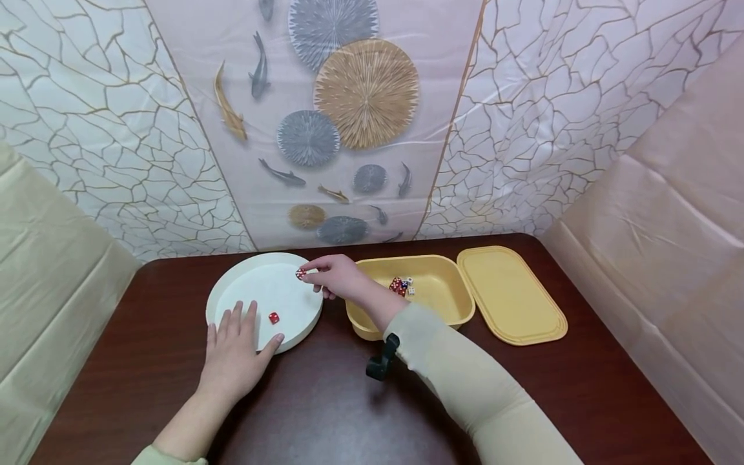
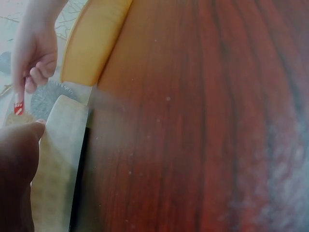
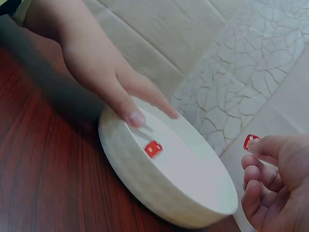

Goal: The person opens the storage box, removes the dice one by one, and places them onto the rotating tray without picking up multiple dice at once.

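Observation:
My right hand [image 1: 340, 276] pinches a red die [image 1: 300, 274] with white dots between thumb and fingertips, over the right side of a round white tray [image 1: 227, 271]. The right wrist view shows this held die [image 3: 251, 142] at the thumb, the other fingers curled beneath. Inside the tray lies a second red die [image 1: 274, 318]. My left hand [image 1: 232, 352] reaches over the tray's near left rim, fingers spread and straight, thumb at the rim beside that second die. In the left wrist view the right hand and its die [image 2: 19, 108] show at the upper left.
Right of the tray stands a yellow rectangular container [image 1: 444, 284] holding several red, white and blue dice [image 1: 401, 285]; my right forearm crosses its near left corner. Its yellow lid [image 1: 511, 294] lies flat at the right. A patterned curtain [image 1: 372, 194] rises behind the dark wooden table [image 1: 325, 400].

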`<act>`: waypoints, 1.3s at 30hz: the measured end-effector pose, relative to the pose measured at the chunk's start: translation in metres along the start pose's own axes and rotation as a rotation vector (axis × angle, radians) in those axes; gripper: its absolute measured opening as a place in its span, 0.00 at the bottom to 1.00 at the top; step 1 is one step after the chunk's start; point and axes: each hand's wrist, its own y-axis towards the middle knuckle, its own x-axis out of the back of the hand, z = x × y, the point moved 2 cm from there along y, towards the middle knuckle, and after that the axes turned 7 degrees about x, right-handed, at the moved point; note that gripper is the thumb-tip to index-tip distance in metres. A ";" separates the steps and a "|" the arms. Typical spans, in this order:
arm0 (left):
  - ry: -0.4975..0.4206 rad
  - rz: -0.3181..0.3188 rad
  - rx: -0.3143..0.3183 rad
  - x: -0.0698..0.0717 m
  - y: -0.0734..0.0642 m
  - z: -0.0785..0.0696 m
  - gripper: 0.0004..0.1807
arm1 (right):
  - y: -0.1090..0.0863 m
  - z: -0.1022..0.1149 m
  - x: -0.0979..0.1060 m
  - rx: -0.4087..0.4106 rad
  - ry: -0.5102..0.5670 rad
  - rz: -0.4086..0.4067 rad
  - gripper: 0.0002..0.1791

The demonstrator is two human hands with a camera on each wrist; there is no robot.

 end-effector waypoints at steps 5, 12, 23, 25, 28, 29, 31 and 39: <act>0.003 -0.004 -0.003 0.001 0.000 -0.001 0.51 | 0.006 0.003 -0.013 -0.022 -0.012 -0.005 0.11; 0.014 -0.006 0.006 0.000 0.001 0.000 0.51 | 0.020 0.001 -0.032 -0.050 -0.254 0.018 0.12; 0.024 -0.019 -0.004 -0.003 0.003 0.003 0.49 | 0.037 -0.002 -0.064 -0.017 -0.781 0.107 0.12; 0.024 -0.018 -0.003 -0.003 0.003 0.003 0.49 | 0.038 -0.002 -0.067 -0.020 -0.859 0.128 0.12; 0.025 -0.013 -0.001 -0.003 0.003 0.002 0.49 | 0.040 -0.001 -0.071 -0.006 -0.927 0.163 0.12; 0.027 -0.012 0.001 -0.003 0.003 0.002 0.49 | 0.041 -0.002 -0.072 0.003 -0.946 0.173 0.12; 0.028 -0.010 0.002 -0.002 0.003 0.001 0.49 | 0.042 -0.002 -0.075 0.023 -0.977 0.189 0.12; 0.032 -0.003 0.009 0.000 0.002 0.001 0.49 | 0.046 -0.007 -0.084 0.053 -1.015 0.214 0.12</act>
